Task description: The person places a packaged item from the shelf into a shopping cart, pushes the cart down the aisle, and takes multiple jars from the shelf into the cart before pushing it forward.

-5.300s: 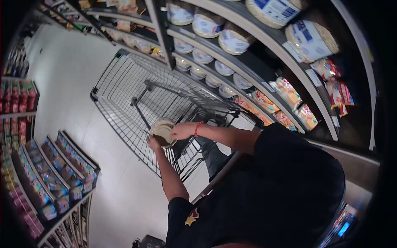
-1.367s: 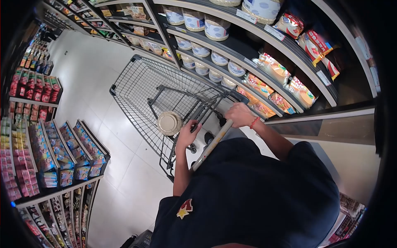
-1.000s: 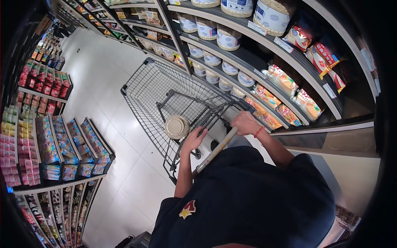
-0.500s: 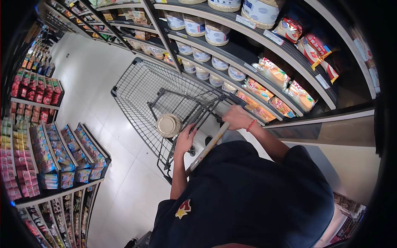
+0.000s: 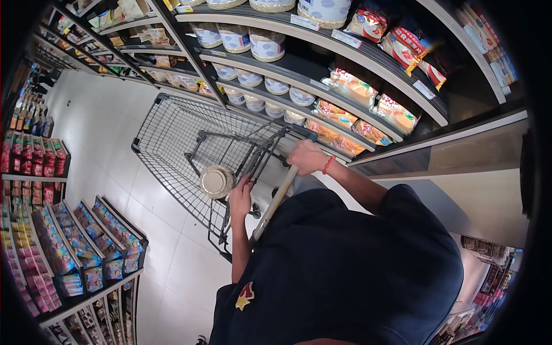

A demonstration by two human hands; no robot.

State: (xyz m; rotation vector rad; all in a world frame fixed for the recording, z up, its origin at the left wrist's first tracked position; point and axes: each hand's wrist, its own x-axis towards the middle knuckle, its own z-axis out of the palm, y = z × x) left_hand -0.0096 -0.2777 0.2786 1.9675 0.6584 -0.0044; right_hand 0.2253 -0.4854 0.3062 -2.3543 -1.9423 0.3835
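Observation:
A metal shopping cart [image 5: 172, 129] stands before me, with a round tub with a pale lid [image 5: 214, 183] in its basket near the handle end. My right hand [image 5: 307, 157], a red bracelet at its wrist, is closed around the far end of the cart's pale handle bar [image 5: 276, 198]. My left hand [image 5: 240, 198] is beside the tub, just inside the bar, by the folded seat frame. Its fingers are stretched out with nothing held in them; whether they touch the frame I cannot tell.
Shelves [image 5: 241, 60] along the cart's right side hold several similar tubs [image 5: 267, 45] and bagged foods [image 5: 397, 112]. On the left, a stand with blue packets [image 5: 83, 236] juts into the aisle. Pale floor tiles [image 5: 164, 230] lie between.
The cart, the shelves and both hands have shifted left in my view. My hands keep about the same places on the cart, and the tub is still in the basket.

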